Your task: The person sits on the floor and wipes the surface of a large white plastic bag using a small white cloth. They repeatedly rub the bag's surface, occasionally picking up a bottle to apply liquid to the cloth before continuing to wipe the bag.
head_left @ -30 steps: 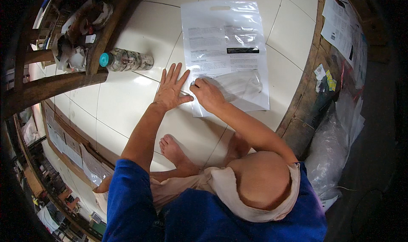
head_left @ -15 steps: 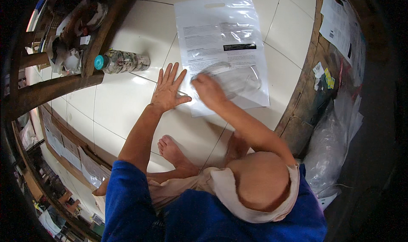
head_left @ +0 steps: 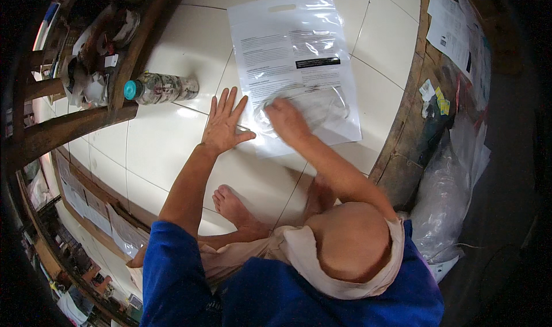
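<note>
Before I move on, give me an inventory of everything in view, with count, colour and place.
printed bag: one, white, on the floor
filmy item: one, greyish white, on or inside the bag, unclear
bottle: one, patterned, teal cap, left of bag
floor: one, pale tiles, centre
wooden beams: several, brown, left
paper sheets: several, white, upper right
plastic bundle: one, clear, lower right
shirt: one, blue, bottom
left hand: one, bare, spread beside bag
right hand: one, bare, blurred, at filmy item

No words can be made out. At twelve o'clock, two columns of fine print (head_left: 263, 57) and a black bar (head_left: 318, 63) are borne by the plastic bag (head_left: 287, 79); at two, print is carried by white sheets (head_left: 448, 31); at seven, partial lettering (head_left: 214, 306) is borne by the blue shirt (head_left: 270, 289).
</note>
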Motion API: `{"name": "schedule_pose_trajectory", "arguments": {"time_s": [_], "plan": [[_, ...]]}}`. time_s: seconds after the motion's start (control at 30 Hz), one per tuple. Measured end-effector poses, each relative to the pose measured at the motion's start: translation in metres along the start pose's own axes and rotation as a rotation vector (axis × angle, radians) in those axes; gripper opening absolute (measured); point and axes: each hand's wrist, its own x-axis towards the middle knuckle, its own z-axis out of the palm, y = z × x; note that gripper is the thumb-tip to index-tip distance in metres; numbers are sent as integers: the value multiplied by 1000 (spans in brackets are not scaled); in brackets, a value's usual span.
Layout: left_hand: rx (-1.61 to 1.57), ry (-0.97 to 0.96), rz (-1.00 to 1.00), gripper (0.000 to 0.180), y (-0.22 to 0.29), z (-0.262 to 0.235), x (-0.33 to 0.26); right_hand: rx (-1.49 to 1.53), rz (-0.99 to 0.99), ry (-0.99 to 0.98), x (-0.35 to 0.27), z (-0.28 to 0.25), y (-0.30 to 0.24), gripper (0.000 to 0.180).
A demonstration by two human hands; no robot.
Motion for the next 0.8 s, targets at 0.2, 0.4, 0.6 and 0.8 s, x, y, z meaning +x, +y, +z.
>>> {"name": "schedule_pose_trajectory", "arguments": {"time_s": [0.2,0.4,0.6,0.8], "plan": [[-29,20,11,104,0,-1,0,-437,-135,325,18,-64,74,19],[1,-33,17,104,15,-4,13,-439,-396,257,18,-11,76,17],[-20,-9,-8,105,5,0,0,-516,-230,271,26,-22,65,19],[-24,15,25,106,5,1,6,-404,-262,441,15,-68,77,16]]}}
